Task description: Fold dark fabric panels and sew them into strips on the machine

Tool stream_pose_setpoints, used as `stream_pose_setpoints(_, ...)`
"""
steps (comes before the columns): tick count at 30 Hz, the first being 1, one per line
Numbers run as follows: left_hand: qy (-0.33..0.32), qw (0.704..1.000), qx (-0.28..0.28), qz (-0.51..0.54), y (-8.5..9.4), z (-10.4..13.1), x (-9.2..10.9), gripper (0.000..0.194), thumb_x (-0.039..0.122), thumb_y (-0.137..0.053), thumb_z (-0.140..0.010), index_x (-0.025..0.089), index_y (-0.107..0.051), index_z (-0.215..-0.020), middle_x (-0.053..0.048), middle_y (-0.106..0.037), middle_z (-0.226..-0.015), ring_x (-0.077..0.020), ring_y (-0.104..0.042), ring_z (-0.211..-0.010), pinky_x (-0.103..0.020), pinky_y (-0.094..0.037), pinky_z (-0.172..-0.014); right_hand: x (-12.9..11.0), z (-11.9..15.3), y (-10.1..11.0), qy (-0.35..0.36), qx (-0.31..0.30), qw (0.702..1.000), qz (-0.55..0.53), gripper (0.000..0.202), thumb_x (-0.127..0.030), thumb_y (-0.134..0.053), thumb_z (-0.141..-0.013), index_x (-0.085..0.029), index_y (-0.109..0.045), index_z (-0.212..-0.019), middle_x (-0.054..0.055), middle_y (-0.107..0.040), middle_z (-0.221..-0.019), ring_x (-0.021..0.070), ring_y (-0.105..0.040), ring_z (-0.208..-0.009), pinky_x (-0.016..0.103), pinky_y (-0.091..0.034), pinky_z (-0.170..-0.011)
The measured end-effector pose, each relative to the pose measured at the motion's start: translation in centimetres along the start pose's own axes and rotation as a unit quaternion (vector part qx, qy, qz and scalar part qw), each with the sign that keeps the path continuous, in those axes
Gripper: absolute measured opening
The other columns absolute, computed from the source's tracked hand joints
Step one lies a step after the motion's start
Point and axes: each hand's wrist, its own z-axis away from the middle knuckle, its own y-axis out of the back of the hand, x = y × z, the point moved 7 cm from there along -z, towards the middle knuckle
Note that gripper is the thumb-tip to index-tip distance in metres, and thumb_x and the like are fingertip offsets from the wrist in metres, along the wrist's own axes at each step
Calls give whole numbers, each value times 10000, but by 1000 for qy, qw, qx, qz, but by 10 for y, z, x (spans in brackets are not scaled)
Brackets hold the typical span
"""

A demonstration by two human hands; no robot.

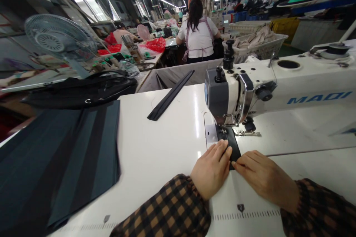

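Observation:
A short black fabric strip [233,152] lies on the white bed of a sewing machine [230,96], its far end under the presser foot [223,129]. My left hand [213,166] presses on the strip just in front of the foot, fingers close together and bent over its left side. At the strip's near right corner, my right hand [264,176] pinches the edge between thumb and fingers. What lies beneath the left fingertips is hidden.
Another long black strip [171,94] rests on the table, left of the machine head. Dark fabric panels [97,148] cover the table's left side, with a black bag-like bundle [83,89] behind. Beyond are a fan [55,37], a seated co-worker [198,35] and a white basket [261,46].

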Motion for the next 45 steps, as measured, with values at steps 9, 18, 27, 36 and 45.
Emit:
stream_pose_setpoints(9,-5,999,13,39,-1,6,-21,262,210,-375,-873,211,-523,-1089,-25,-578,-1091,-134,-577,-972,-251,-506,-805,24,-22,-11,45,-15,998,39,182,-139,-386,-867,-138,-568,-872,35,-499,-756,154,-457,-731,316,-390,-677)
stream_pose_setpoints(18,11,999,16,42,-1,-10,-42,286,206,-361,-859,170,-522,-1092,-49,-560,-1115,-153,-572,-979,-285,-495,-843,45,-43,-14,18,-17,993,120,161,-141,-400,-864,-163,-558,-888,29,-507,-775,139,-499,-776,239,-368,-561)
stream_pose_setpoints(27,40,999,-2,31,-2,-19,-47,264,213,-323,-879,146,-478,-1082,-76,-513,-1114,-172,-522,-1031,-289,-478,-866,46,-37,-16,-4,5,996,84,201,-125,-430,-845,-174,-577,-974,41,-559,-824,151,-524,-825,263,-432,-696)
stream_pose_setpoints(36,37,999,19,25,1,-15,-46,231,144,-350,-851,147,-491,-1033,-64,-538,-1011,-166,-499,-998,-287,-464,-864,49,-23,-17,29,71,996,51,278,-131,-422,-835,-167,-574,-1066,76,-611,-920,181,-569,-870,328,-478,-750)
stream_pose_setpoints(45,124,986,85,-76,-22,-1,-38,360,234,-348,-853,91,-463,-1163,-118,-497,-1182,-231,-444,-1097,-355,-377,-959,43,-20,-22,145,134,975,99,287,-195,-412,-825,-263,-615,-1016,33,-646,-838,159,-611,-727,261,-490,-692)
